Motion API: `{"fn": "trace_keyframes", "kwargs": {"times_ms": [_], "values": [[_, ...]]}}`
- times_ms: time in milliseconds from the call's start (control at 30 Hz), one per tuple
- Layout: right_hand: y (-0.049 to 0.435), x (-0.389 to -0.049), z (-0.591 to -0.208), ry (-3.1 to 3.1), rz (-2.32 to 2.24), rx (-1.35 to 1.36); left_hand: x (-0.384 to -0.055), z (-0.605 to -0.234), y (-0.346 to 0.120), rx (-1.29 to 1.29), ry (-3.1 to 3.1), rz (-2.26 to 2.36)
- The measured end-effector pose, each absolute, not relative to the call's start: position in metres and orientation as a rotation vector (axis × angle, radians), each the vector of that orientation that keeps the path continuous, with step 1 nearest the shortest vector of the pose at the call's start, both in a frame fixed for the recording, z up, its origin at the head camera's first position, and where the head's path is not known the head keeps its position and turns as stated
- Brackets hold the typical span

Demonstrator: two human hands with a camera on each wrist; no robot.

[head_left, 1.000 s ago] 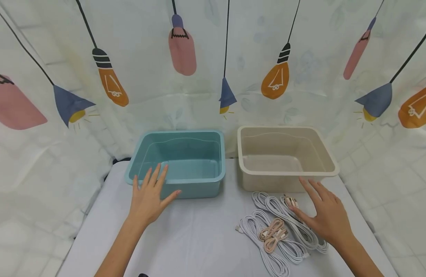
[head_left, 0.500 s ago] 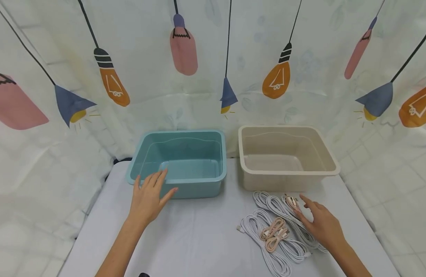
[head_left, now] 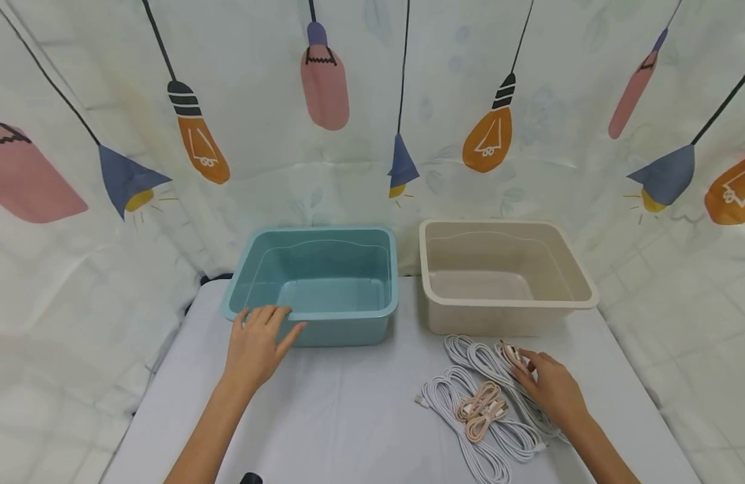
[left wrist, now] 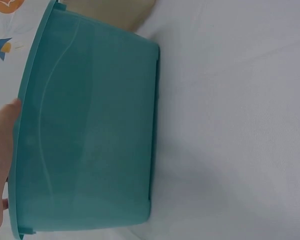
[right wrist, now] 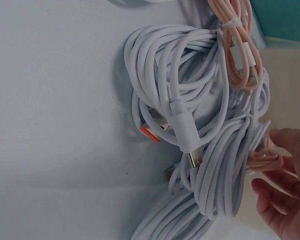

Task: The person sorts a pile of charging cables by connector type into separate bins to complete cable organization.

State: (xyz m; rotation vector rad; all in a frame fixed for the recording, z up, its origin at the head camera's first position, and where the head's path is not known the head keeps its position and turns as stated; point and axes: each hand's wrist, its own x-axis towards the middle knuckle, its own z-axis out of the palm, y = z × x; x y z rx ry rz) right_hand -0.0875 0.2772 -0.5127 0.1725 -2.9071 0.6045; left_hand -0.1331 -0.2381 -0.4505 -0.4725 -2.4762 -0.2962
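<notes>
A bundled pink cable (head_left: 512,353) lies on coiled white cables (head_left: 478,356), in front of the beige bin. My right hand (head_left: 554,386) pinches this pink bundle between thumb and fingers; in the right wrist view the fingers (right wrist: 285,182) bend around its end. A second pink cable bundle (head_left: 483,410) sits on another white coil (head_left: 442,400) nearer the front. My left hand (head_left: 255,343) is at the near rim of the teal bin (head_left: 342,333), fingers loosely bent over the edge. Whether it touches the rim is hard to tell.
The beige bin (head_left: 505,316) stands to the right of the teal one, both with bare insides. White cloth covers the table (head_left: 348,417). A curtain printed with lamps (head_left: 360,188) hangs behind. A small dark object (head_left: 251,478) shows at the front edge.
My right hand has come down and left onto the pink bundle, its fingers closing on it. The left hand has drawn back slightly and its spread fingers have bent at the teal rim.
</notes>
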Motion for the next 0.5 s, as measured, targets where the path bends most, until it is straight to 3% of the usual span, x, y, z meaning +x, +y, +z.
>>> {"fn": "trace_keyframes", "kwargs": {"times_ms": [500], "values": [[0.2781,-0.0900,-0.5132,-2.852,0.552,0.148,-0.1338,-0.4525,-0.2346,-0.476,-2.385,-0.287]]}}
